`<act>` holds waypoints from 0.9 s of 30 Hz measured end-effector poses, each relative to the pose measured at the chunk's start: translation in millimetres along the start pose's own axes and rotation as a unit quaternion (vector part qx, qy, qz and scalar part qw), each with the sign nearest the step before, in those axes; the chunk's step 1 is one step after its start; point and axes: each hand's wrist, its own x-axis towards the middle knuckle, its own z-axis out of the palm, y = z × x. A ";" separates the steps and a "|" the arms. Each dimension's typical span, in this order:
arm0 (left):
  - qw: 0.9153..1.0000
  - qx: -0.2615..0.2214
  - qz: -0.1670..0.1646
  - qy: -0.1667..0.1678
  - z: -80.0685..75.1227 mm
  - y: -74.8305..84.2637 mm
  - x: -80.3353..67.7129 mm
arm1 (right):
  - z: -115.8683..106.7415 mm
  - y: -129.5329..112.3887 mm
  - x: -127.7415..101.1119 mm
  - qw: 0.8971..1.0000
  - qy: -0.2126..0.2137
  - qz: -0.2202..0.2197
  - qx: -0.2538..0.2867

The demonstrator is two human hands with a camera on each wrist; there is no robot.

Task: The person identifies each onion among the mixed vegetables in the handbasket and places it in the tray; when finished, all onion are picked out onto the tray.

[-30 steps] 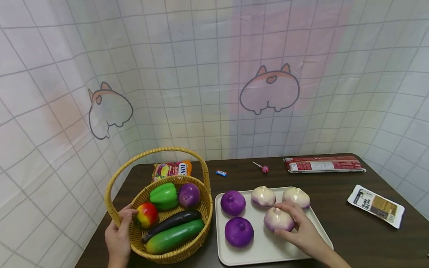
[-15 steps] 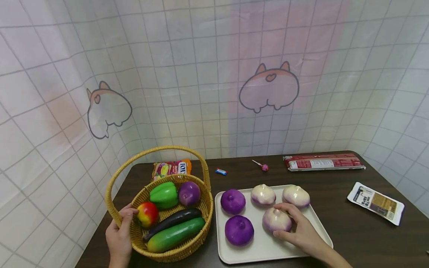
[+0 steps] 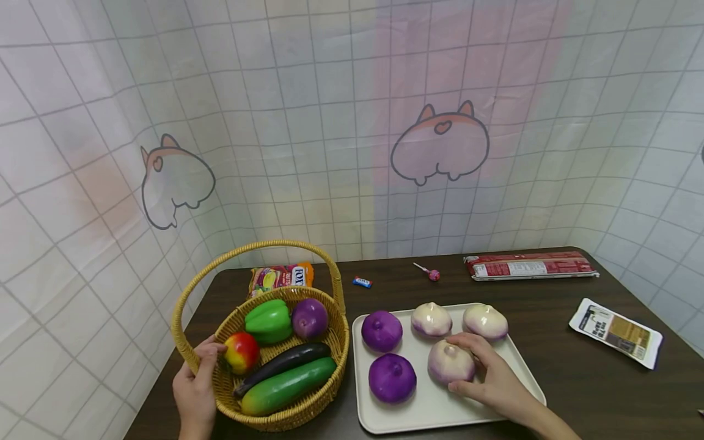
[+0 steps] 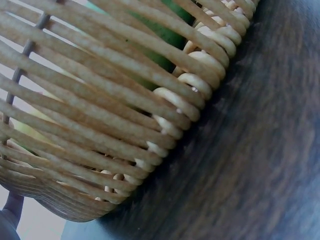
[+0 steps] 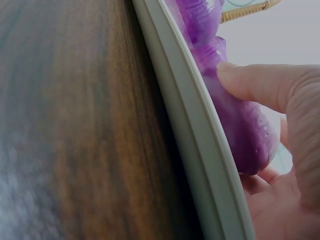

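Observation:
In the head view my left hand [image 3: 196, 388] grips the left rim of a wicker basket [image 3: 343, 342], by the foot of its tall handle. The basket holds a red-and-yellow mango [image 3: 242, 352], a green bell pepper [image 3: 268, 322], a round purple vegetable [image 3: 310, 318], a dark eggplant [image 3: 283, 366] and a green cucumber-like vegetable [image 3: 288, 386]. My right hand [image 3: 495, 379] holds a white-and-purple turnip [image 3: 450, 362] between thumb and fingers, low over the white tray [image 3: 434, 418]. Two similar turnips [image 3: 431, 319] and two purple onions [image 3: 392, 379] sit on that tray.
Behind the basket lies a FOX'S candy bag [image 3: 280, 278]. A small blue wrapped candy [image 3: 362, 282], a lollipop [image 3: 433, 275] and a long red packet [image 3: 530, 266] lie along the back. A white-and-brown food pouch [image 3: 616, 333] is at the right. A gridded curtain [image 3: 330, 153] surrounds the table.
The turnip in my right hand has shifted slightly left and turned, its top knob now facing more toward me. My left hand and the basket have stayed in place.

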 end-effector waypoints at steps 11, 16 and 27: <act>1.000 -0.006 -0.013 -0.002 -5.0 1.4 3.6 | 3.5 1.4 1.2 0.999 -0.005 0.039 -0.011; 1.000 0.003 -0.017 -0.004 -6.0 2.6 2.2 | 4.6 4.0 -1.3 1.000 -0.004 0.026 -0.011; 1.000 0.009 -0.013 -0.007 -1.7 -0.7 2.0 | -1.0 -1.1 1.0 0.998 0.035 0.005 -0.054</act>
